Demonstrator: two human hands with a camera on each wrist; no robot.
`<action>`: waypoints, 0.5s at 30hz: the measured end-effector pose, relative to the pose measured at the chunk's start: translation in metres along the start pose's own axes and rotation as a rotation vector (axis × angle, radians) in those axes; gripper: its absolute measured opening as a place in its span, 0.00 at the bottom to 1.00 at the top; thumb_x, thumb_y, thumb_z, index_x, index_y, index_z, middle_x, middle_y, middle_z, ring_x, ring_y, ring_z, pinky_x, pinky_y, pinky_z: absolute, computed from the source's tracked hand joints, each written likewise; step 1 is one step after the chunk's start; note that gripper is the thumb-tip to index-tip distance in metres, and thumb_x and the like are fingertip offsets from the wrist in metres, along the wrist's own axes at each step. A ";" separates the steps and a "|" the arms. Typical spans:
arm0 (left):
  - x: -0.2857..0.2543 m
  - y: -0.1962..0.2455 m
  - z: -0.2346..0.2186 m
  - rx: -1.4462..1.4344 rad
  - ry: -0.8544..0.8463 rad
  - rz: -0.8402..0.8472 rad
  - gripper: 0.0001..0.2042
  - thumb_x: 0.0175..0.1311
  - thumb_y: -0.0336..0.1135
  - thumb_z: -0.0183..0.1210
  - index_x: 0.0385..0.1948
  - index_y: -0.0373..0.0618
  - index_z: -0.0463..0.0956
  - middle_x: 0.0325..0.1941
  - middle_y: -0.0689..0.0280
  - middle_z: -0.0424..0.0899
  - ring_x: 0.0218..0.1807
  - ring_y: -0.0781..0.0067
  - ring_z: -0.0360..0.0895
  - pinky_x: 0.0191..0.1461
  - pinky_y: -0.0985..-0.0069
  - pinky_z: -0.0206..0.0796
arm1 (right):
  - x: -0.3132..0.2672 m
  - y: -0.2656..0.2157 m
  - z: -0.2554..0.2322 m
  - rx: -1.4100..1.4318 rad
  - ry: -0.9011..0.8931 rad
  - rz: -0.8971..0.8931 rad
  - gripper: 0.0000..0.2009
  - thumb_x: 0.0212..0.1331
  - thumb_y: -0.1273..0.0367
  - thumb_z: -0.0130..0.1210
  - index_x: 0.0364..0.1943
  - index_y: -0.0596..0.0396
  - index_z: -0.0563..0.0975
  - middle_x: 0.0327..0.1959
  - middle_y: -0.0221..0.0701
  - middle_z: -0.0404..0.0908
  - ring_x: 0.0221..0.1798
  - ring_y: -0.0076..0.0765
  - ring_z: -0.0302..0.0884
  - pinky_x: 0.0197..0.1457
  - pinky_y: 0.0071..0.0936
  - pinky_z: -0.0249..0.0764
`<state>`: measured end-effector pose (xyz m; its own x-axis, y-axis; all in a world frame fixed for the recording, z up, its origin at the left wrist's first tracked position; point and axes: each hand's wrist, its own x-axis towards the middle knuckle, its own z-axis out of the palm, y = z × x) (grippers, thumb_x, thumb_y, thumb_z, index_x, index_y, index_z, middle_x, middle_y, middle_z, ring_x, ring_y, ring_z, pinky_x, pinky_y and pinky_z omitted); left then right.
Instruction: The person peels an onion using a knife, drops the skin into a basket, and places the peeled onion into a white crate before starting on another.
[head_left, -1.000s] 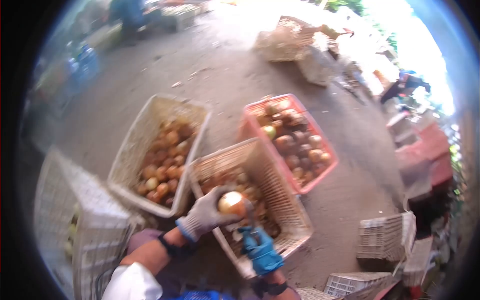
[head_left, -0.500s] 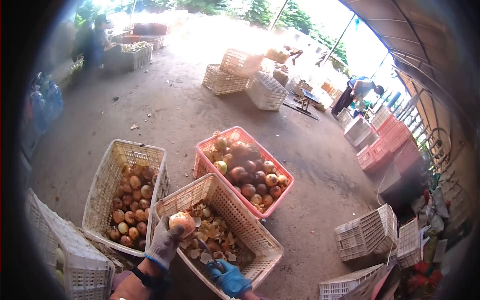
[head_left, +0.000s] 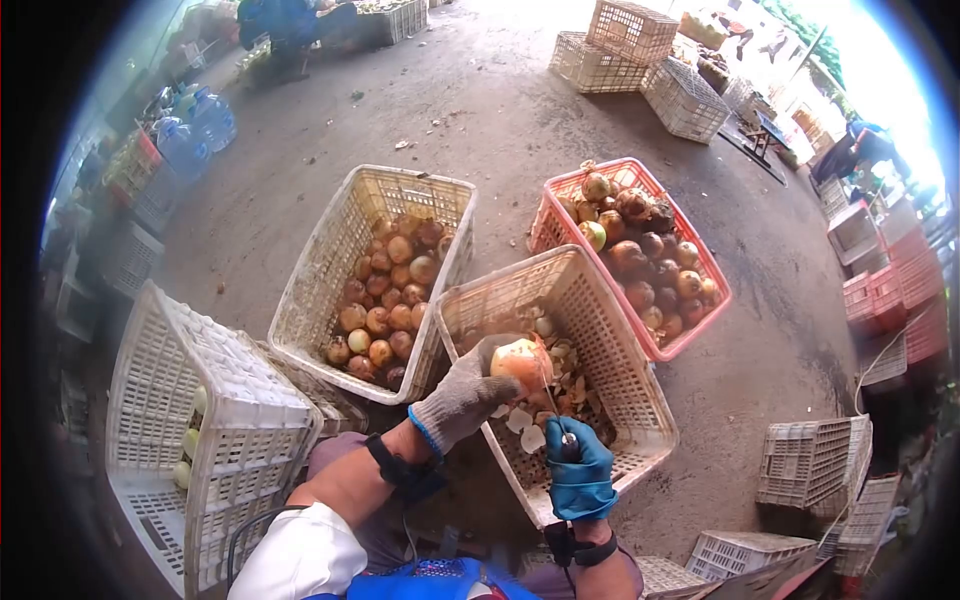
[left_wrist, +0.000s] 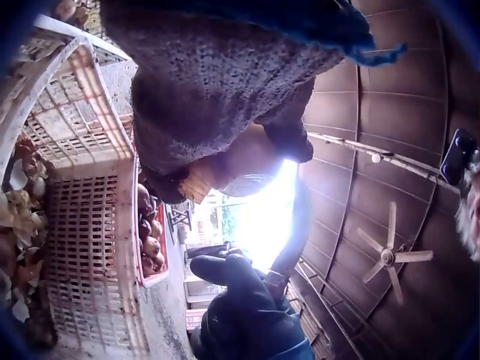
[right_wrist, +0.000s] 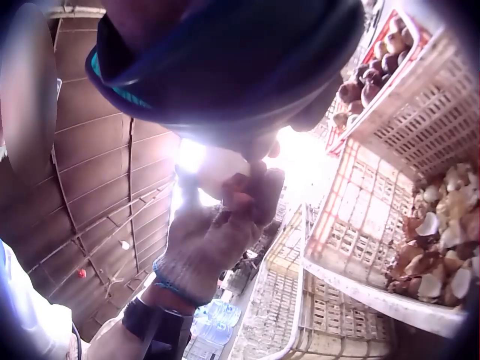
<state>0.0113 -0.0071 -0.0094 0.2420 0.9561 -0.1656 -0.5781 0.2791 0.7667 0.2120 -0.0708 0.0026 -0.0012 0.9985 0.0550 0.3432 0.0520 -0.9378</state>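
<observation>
In the head view my left hand (head_left: 462,392), in a grey knit glove, holds a large onion (head_left: 522,364) with its dry skin partly off. My right hand (head_left: 582,472), in a blue rubber glove, grips a small knife (head_left: 571,447) by its handle, the blade pointing up at the onion's right side. Both hands are over a whitish plastic crate (head_left: 640,415) with loose onion skins and pale scraps (head_left: 533,438) in it. From the left wrist, the knit glove hides much of the onion (left_wrist: 251,157); the blue glove (left_wrist: 251,315) shows below.
A cream crate of brown onions (head_left: 300,300) stands to the left, a pink crate of onions (head_left: 722,300) behind on the right. A tipped white crate (head_left: 250,450) is at far left. Stacked crates (head_left: 690,100) and water bottles (head_left: 212,120) stand farther off.
The head view swung up toward the yard and back down. The knife hand has come up from lower in the crate to the onion. The left hand still holds the onion.
</observation>
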 end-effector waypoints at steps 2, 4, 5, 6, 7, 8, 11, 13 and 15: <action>0.000 -0.002 -0.002 0.021 0.007 -0.018 0.47 0.47 0.49 0.82 0.67 0.43 0.64 0.62 0.63 0.76 0.61 0.70 0.78 0.62 0.72 0.75 | 0.001 0.000 0.000 -0.031 0.003 -0.028 0.12 0.75 0.64 0.57 0.46 0.59 0.83 0.29 0.33 0.81 0.31 0.28 0.79 0.38 0.30 0.75; -0.001 -0.002 0.003 0.012 0.004 -0.005 0.41 0.51 0.46 0.79 0.67 0.43 0.66 0.61 0.64 0.77 0.60 0.72 0.77 0.62 0.73 0.73 | 0.001 0.002 -0.001 -0.038 -0.004 -0.011 0.13 0.75 0.63 0.56 0.46 0.59 0.83 0.29 0.33 0.82 0.31 0.29 0.79 0.39 0.30 0.75; -0.002 -0.002 0.004 0.008 0.002 0.001 0.39 0.54 0.45 0.77 0.66 0.43 0.68 0.60 0.64 0.78 0.59 0.74 0.76 0.62 0.74 0.71 | 0.001 0.003 -0.002 -0.041 -0.007 -0.002 0.13 0.75 0.62 0.56 0.46 0.59 0.83 0.29 0.33 0.82 0.31 0.30 0.80 0.39 0.30 0.75; -0.002 -0.002 0.004 0.005 0.002 -0.008 0.39 0.53 0.45 0.77 0.66 0.43 0.68 0.60 0.65 0.77 0.59 0.74 0.76 0.62 0.74 0.71 | 0.000 0.005 -0.002 -0.038 -0.008 0.001 0.13 0.75 0.63 0.56 0.46 0.59 0.83 0.29 0.34 0.82 0.32 0.30 0.80 0.39 0.30 0.76; -0.003 -0.002 0.004 0.002 0.003 -0.016 0.39 0.53 0.46 0.77 0.66 0.43 0.68 0.60 0.65 0.77 0.59 0.74 0.76 0.62 0.74 0.71 | 0.000 0.007 -0.001 -0.034 -0.009 0.004 0.13 0.75 0.63 0.56 0.46 0.59 0.83 0.29 0.34 0.82 0.32 0.31 0.81 0.39 0.30 0.76; -0.003 -0.002 0.003 -0.001 0.002 -0.024 0.40 0.53 0.47 0.77 0.66 0.43 0.68 0.60 0.65 0.77 0.59 0.73 0.76 0.62 0.74 0.71 | 0.000 0.009 -0.001 -0.030 -0.009 0.007 0.13 0.74 0.63 0.57 0.46 0.59 0.83 0.30 0.34 0.83 0.32 0.31 0.81 0.40 0.30 0.76; -0.003 -0.002 0.004 -0.003 0.014 -0.031 0.41 0.52 0.48 0.77 0.66 0.43 0.67 0.60 0.64 0.77 0.59 0.74 0.76 0.61 0.75 0.72 | -0.001 0.016 0.002 -0.029 0.006 0.007 0.12 0.74 0.63 0.57 0.47 0.59 0.84 0.31 0.35 0.84 0.33 0.32 0.82 0.40 0.31 0.76; -0.002 -0.003 0.003 0.018 0.026 -0.028 0.40 0.52 0.47 0.77 0.66 0.43 0.67 0.59 0.64 0.77 0.59 0.74 0.76 0.60 0.75 0.73 | 0.000 0.016 0.001 -0.021 -0.013 0.016 0.11 0.73 0.65 0.58 0.47 0.58 0.84 0.32 0.37 0.85 0.33 0.35 0.84 0.41 0.32 0.77; -0.002 -0.003 0.003 0.023 0.034 -0.036 0.41 0.51 0.46 0.78 0.66 0.43 0.66 0.59 0.64 0.77 0.58 0.73 0.77 0.59 0.76 0.74 | -0.001 0.018 0.001 -0.033 -0.006 0.013 0.10 0.72 0.66 0.58 0.48 0.57 0.84 0.33 0.39 0.85 0.34 0.39 0.85 0.41 0.33 0.78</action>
<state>0.0152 -0.0102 -0.0093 0.2352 0.9482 -0.2137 -0.5512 0.3112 0.7741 0.2177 -0.0704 -0.0149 -0.0017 0.9992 0.0408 0.3737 0.0385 -0.9267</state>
